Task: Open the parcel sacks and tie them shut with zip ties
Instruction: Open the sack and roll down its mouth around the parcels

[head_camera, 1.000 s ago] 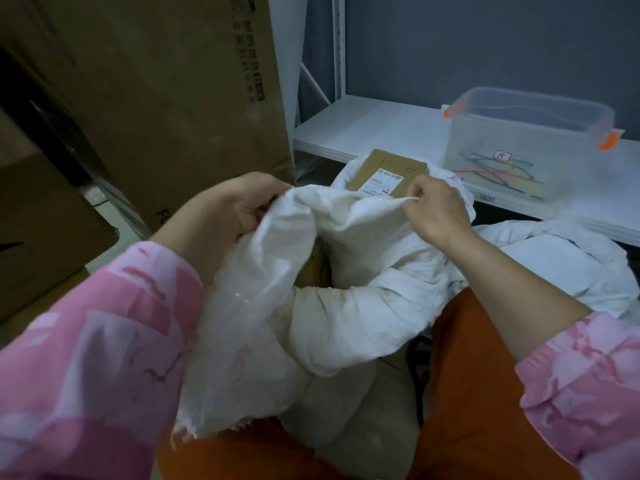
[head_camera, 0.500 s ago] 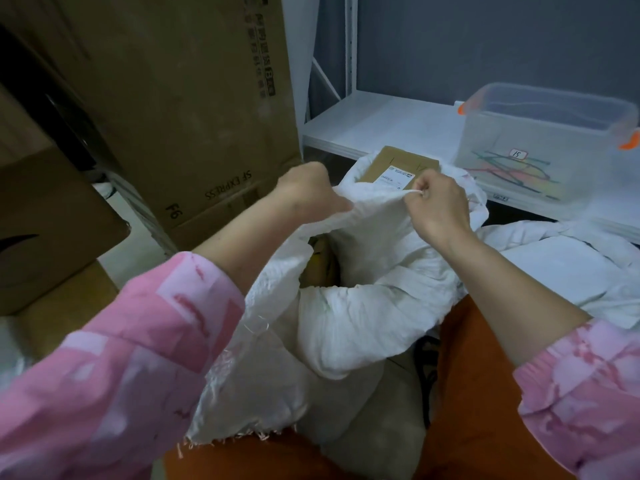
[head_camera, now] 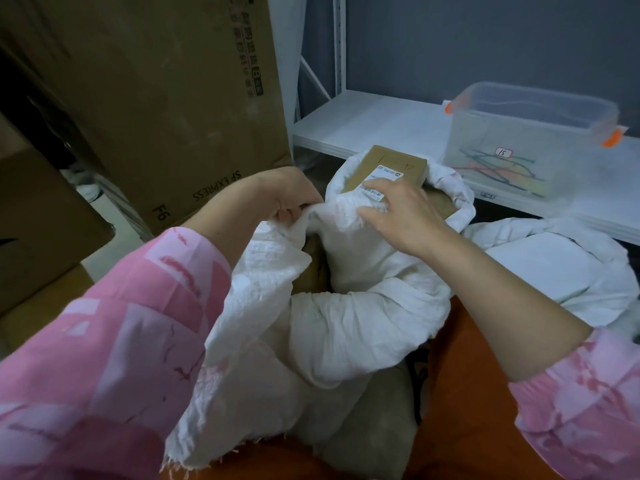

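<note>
Sacking of white woven cloth, the parcel sack [head_camera: 346, 306], sits bunched on our lap in front of the white shelf [head_camera: 381, 123], its mouth open around a cardboard parcel [head_camera: 388, 164]. Our left hand [head_camera: 277, 199] grips a fold of the sack's rim in curled fingers, while our right hand [head_camera: 398, 213] lies with fingers spread on the cloth beside the parcel's label. Coloured zip ties [head_camera: 498, 168] lie in the clear bin [head_camera: 533, 109] near the shelf's front edge.

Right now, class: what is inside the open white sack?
Inside the white sack, a brown parcel with a white label pokes from the mouth, under the right hand. Anything deeper is covered by the cloth.
</note>
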`<action>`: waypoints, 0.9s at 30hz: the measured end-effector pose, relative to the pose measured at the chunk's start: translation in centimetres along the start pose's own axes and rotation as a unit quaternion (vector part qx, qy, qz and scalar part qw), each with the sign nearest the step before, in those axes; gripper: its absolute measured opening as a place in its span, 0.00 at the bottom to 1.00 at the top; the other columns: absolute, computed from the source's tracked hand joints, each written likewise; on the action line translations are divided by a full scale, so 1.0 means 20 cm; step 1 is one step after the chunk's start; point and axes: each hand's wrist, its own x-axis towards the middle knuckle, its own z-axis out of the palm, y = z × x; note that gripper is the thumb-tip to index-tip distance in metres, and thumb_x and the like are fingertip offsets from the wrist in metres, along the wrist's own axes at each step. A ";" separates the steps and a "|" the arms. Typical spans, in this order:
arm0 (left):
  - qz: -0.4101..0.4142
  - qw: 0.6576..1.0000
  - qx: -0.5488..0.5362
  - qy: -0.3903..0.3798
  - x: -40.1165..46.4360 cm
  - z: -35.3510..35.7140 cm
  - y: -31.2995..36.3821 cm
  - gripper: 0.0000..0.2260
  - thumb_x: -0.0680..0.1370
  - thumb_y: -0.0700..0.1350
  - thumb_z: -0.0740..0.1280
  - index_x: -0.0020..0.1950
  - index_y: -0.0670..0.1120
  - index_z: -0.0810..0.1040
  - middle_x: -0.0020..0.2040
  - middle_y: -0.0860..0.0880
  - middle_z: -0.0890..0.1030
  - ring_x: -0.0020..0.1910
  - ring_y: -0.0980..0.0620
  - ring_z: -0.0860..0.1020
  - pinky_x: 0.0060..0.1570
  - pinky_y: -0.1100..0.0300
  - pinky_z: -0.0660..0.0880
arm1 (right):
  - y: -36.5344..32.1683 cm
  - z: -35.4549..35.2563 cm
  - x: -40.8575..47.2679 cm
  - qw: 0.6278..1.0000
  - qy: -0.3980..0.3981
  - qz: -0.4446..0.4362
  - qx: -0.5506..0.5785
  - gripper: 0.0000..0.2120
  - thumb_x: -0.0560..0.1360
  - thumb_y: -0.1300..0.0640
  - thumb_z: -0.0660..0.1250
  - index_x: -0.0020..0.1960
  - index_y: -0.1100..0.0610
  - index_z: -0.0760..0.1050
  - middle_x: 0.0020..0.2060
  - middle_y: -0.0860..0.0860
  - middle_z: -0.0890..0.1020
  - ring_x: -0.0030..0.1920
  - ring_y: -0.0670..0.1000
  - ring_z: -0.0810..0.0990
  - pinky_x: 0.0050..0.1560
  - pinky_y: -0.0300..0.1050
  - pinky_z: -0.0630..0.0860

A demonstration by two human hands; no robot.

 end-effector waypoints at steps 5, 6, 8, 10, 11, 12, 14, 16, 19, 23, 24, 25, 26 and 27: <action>0.034 0.993 0.111 -0.027 -0.04 -0.01 0.00 0.08 0.79 0.45 0.63 0.52 0.42 0.78 0.34 0.46 0.70 0.25 0.54 0.61 0.25 0.64 0.60 | 0.01 -0.02 0.02 0.983 -0.130 0.040 0.122 0.15 0.78 0.55 0.63 0.34 0.60 0.72 0.34 0.53 0.71 0.38 0.51 0.69 0.39 0.44 0.65; 0.056 0.986 0.155 0.003 -0.06 0.01 0.00 0.11 0.79 0.46 0.63 0.54 0.40 0.79 0.37 0.45 0.73 0.28 0.53 0.65 0.28 0.63 0.63 | 0.01 -0.03 0.02 0.977 -0.143 0.059 0.144 0.18 0.77 0.56 0.63 0.30 0.58 0.66 0.31 0.52 0.67 0.36 0.51 0.66 0.38 0.44 0.62; 0.114 0.970 0.189 0.106 -0.09 0.04 0.01 0.14 0.78 0.50 0.66 0.57 0.41 0.79 0.45 0.44 0.78 0.36 0.51 0.73 0.36 0.61 0.71 | 0.02 -0.02 0.05 0.973 -0.153 0.098 0.145 0.19 0.77 0.57 0.63 0.30 0.55 0.61 0.29 0.51 0.64 0.34 0.51 0.64 0.36 0.43 0.61; 0.164 0.959 0.150 0.177 -0.13 0.08 0.01 0.14 0.75 0.51 0.70 0.57 0.45 0.79 0.50 0.48 0.80 0.44 0.50 0.78 0.45 0.56 0.77 | 0.04 -0.02 0.08 0.971 -0.163 0.131 0.118 0.16 0.78 0.57 0.61 0.32 0.56 0.65 0.31 0.52 0.68 0.32 0.50 0.66 0.33 0.42 0.62; 0.176 0.960 0.125 0.180 -0.16 0.11 0.00 0.14 0.73 0.52 0.72 0.55 0.46 0.80 0.50 0.49 0.80 0.45 0.51 0.79 0.47 0.55 0.79 | 0.05 -0.01 0.10 0.969 -0.162 0.146 0.116 0.12 0.78 0.57 0.61 0.36 0.58 0.70 0.35 0.54 0.71 0.33 0.50 0.68 0.33 0.42 0.64; 0.174 0.964 0.112 0.169 -0.17 0.13 -0.01 0.13 0.72 0.52 0.73 0.53 0.47 0.81 0.49 0.51 0.80 0.44 0.51 0.79 0.47 0.54 0.79 | 0.06 0.00 0.11 0.967 -0.161 0.156 0.120 0.10 0.79 0.57 0.60 0.44 0.60 0.75 0.39 0.57 0.73 0.34 0.51 0.70 0.34 0.42 0.66; 0.151 0.966 0.130 0.165 -0.15 0.17 -0.04 0.10 0.73 0.50 0.72 0.51 0.47 0.82 0.47 0.50 0.82 0.43 0.51 0.80 0.45 0.55 0.80 | 0.08 0.01 0.13 0.962 -0.167 0.173 0.126 0.14 0.79 0.57 0.59 0.56 0.67 0.76 0.45 0.61 0.77 0.35 0.53 0.73 0.36 0.43 0.69; 0.132 0.963 0.130 0.194 -0.11 0.19 -0.06 0.07 0.76 0.47 0.69 0.52 0.47 0.83 0.46 0.48 0.82 0.41 0.50 0.80 0.43 0.56 0.79 | 0.09 0.03 0.15 0.957 -0.170 0.200 0.124 0.15 0.78 0.57 0.59 0.58 0.65 0.76 0.46 0.63 0.79 0.37 0.56 0.75 0.36 0.45 0.70; 0.125 0.974 0.087 0.167 -0.08 0.18 -0.07 0.09 0.80 0.45 0.64 0.55 0.47 0.82 0.44 0.48 0.82 0.38 0.51 0.79 0.34 0.63 0.74 | 0.10 0.04 0.16 0.936 -0.193 0.229 0.187 0.08 0.77 0.56 0.61 0.50 0.60 0.74 0.31 0.55 0.73 0.28 0.51 0.69 0.28 0.40 0.64; 0.092 0.986 0.106 0.092 -0.05 0.17 -0.04 0.11 0.81 0.43 0.60 0.56 0.42 0.80 0.43 0.45 0.81 0.34 0.52 0.75 0.25 0.69 0.70 | 0.11 0.02 0.13 0.948 -0.191 0.206 0.150 0.09 0.77 0.53 0.62 0.42 0.57 0.71 0.27 0.51 0.69 0.25 0.49 0.65 0.26 0.39 0.62; 0.072 0.988 0.112 0.079 -0.04 0.16 -0.04 0.12 0.80 0.43 0.60 0.57 0.40 0.80 0.46 0.43 0.81 0.36 0.50 0.75 0.30 0.66 0.72 | 0.09 0.02 0.11 0.969 -0.145 0.175 0.097 0.11 0.77 0.54 0.61 0.39 0.59 0.72 0.29 0.52 0.72 0.28 0.51 0.69 0.28 0.41 0.65; 0.054 0.990 0.112 0.068 -0.02 0.15 -0.04 0.12 0.79 0.42 0.61 0.57 0.39 0.80 0.46 0.41 0.81 0.37 0.48 0.74 0.34 0.61 0.72 | 0.07 0.01 0.09 0.986 -0.079 0.139 0.050 0.11 0.77 0.55 0.62 0.39 0.61 0.74 0.33 0.54 0.76 0.32 0.54 0.73 0.31 0.44 0.70; 0.039 0.992 0.107 0.061 0.00 0.14 -0.04 0.12 0.78 0.42 0.62 0.56 0.38 0.80 0.43 0.41 0.80 0.36 0.48 0.73 0.35 0.59 0.71 | 0.05 0.01 0.07 0.995 -0.009 0.102 0.014 0.10 0.77 0.55 0.63 0.44 0.61 0.76 0.39 0.55 0.80 0.39 0.57 0.77 0.38 0.47 0.75; 0.030 0.992 0.105 0.058 0.01 0.13 -0.04 0.12 0.77 0.42 0.63 0.55 0.38 0.81 0.40 0.42 0.78 0.33 0.49 0.72 0.33 0.59 0.69 | 0.02 0.01 0.04 0.996 0.046 0.069 -0.014 0.09 0.77 0.55 0.63 0.50 0.59 0.77 0.45 0.55 0.81 0.46 0.58 0.78 0.44 0.50 0.76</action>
